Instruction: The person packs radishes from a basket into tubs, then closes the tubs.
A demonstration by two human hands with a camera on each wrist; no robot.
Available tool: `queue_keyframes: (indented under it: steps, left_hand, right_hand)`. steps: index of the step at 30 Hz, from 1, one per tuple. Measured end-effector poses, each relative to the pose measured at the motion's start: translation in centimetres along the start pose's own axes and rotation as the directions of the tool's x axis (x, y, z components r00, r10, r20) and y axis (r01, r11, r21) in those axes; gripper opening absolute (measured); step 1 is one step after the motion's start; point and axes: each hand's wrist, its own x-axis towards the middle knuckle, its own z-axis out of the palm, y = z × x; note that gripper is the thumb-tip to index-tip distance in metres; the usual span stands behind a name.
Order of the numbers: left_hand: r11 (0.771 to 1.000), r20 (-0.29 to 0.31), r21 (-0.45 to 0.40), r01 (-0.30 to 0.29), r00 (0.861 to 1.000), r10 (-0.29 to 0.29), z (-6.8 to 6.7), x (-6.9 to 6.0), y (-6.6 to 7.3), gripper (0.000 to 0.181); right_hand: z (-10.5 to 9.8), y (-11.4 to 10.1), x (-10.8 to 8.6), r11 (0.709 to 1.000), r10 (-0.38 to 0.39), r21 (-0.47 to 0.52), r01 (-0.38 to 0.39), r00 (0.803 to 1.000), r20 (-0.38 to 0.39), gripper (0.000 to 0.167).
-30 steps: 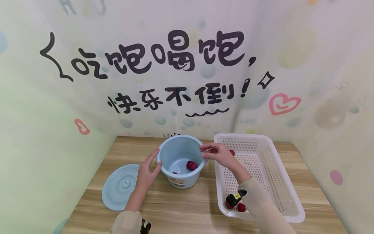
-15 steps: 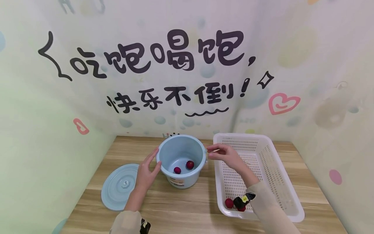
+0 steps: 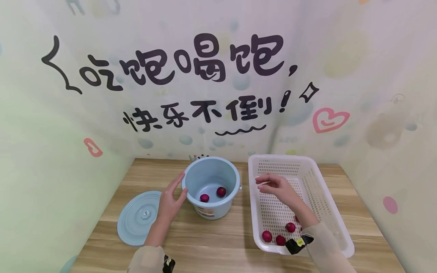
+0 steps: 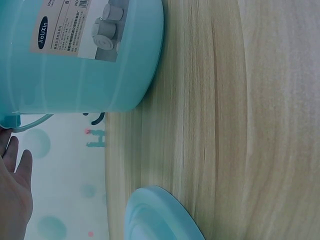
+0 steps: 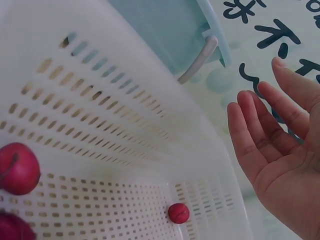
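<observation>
A blue bucket [image 3: 213, 207] stands at the middle of the table with two red radish-like items, one of them [image 3: 221, 192] at the right inside. My left hand [image 3: 169, 203] touches the bucket's left rim with relaxed fingers, also seen beside the rim [image 4: 15, 187] in the left wrist view. Over the left part of a white perforated basket [image 3: 255, 212] hovers my right hand [image 3: 281, 191], empty, fingers loosely bent. Several red items, such as one [image 3: 267, 236] near the front, lie in the basket; the right wrist view shows another [image 5: 178, 213] by its far wall.
A round blue lid [image 3: 136, 223] lies on the wooden table [image 3: 205, 250] to the left of the bucket. Behind the table rises a pale wall covering [image 3: 164, 30] with black lettering.
My right hand has moved right, from the bucket's right rim to above the basket. Another red item shows at the bucket's left inside. The left hand stays at the rim.
</observation>
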Motion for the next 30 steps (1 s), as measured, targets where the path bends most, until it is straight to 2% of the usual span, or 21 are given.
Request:
queue_keyframes:
  steps: [6, 17, 24, 30]
  left_hand:
    - [1.0, 0.003, -0.006, 0.006, 1.0, -0.006, 0.0, 0.0, 0.0, 0.052]
    - [1.0, -0.007, -0.006, -0.002, 1.0, 0.002, 0.0, 0.0, -0.1, 0.052]
    - [1.0, 0.001, -0.006, 0.009, 1.0, -0.009, 0.0, 0.0, 0.0, 0.051]
    - [1.0, -0.001, -0.008, 0.007, 1.0, -0.007, 0.0, 0.0, 0.0, 0.051]
  right_hand:
    - [-0.4, 0.9, -1.5, 0.999, 0.051, 0.006, -0.051, 0.998, -0.026, 0.036]
    - [-0.4, 1.5, -3.8, 0.994, 0.104, 0.023, -0.104, 0.994, -0.027, 0.035]
    - [-0.2, 2.5, -4.7, 0.993, 0.112, 0.034, -0.112, 0.994, 0.009, 0.037]
    - [0.1, 3.3, -5.2, 0.985, 0.169, 0.015, -0.17, 0.985, 0.041, 0.04]
